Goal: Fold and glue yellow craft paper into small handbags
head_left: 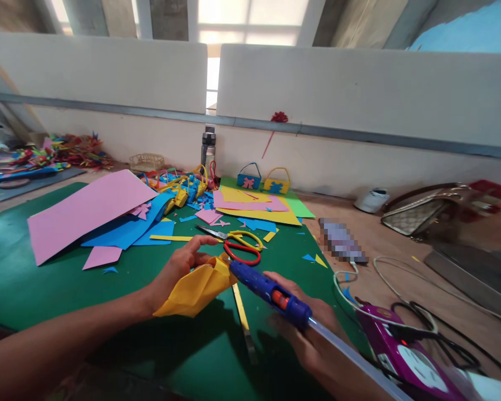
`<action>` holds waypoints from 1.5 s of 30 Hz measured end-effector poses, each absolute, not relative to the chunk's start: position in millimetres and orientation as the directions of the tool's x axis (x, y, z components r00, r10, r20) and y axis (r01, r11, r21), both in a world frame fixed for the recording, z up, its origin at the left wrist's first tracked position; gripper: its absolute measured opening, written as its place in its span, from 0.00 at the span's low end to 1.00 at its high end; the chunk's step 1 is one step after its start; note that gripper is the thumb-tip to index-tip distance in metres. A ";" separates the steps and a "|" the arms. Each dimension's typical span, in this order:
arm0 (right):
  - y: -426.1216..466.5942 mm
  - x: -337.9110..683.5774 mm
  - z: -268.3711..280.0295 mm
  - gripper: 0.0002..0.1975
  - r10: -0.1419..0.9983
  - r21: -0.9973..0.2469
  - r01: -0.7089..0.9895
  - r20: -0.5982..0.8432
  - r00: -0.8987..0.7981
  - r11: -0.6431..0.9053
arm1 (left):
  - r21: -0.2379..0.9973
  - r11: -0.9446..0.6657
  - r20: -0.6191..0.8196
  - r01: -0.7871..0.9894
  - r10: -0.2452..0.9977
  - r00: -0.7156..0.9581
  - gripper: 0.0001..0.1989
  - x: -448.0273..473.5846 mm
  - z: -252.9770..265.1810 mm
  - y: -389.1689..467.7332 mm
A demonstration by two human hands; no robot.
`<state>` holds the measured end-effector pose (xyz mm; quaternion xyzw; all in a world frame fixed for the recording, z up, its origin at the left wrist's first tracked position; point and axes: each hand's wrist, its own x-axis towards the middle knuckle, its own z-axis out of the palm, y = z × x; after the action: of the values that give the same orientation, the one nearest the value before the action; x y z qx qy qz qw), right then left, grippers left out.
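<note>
A folded yellow paper piece [196,291] is held up above the green mat in my left hand [177,267], its fingers closed on the far side of the paper. My right hand [313,323] grips a blue hot glue gun [271,292] with a long clear glue stick [354,359] coming out of its back. The gun's nozzle is at the paper's right end; whether they touch is hard to see. Just beyond lie scissors [242,248] with red and yellow handles. A thin yellow strip [241,312] lies below the nozzle.
Pink sheets [92,214], blue sheets [129,231] and yellow sheets [275,214] cover the back of the green mat [33,289]. Two small paper bags, one blue [249,181] and one yellow [276,185], stand behind. To the right are a phone [341,240], cables and a purple power strip [404,351].
</note>
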<state>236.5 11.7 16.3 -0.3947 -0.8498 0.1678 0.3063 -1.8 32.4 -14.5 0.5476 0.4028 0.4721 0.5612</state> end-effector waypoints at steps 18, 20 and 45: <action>9.8 235.4 15.7 0.18 0.792 -0.571 0.553 0.380 -0.478 0.607 | 0.994 -0.016 0.043 -0.108 0.967 0.250 0.24 -1.0 -15.3 30.6; 10.7 235.4 15.3 0.18 0.791 -0.564 0.556 0.389 -0.472 0.610 | 0.994 -0.022 0.048 -0.108 0.970 0.239 0.23 -1.0 -15.0 30.6; 13.1 238.2 12.7 0.18 0.757 -0.532 0.540 0.414 -0.506 0.652 | 0.982 -0.011 0.054 -0.186 0.971 0.233 0.24 -1.0 -14.7 31.0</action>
<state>238.2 13.1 12.7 -0.3810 -0.8510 0.1697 0.3192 -1.0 31.0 -14.7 0.5161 0.3803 0.4888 0.5917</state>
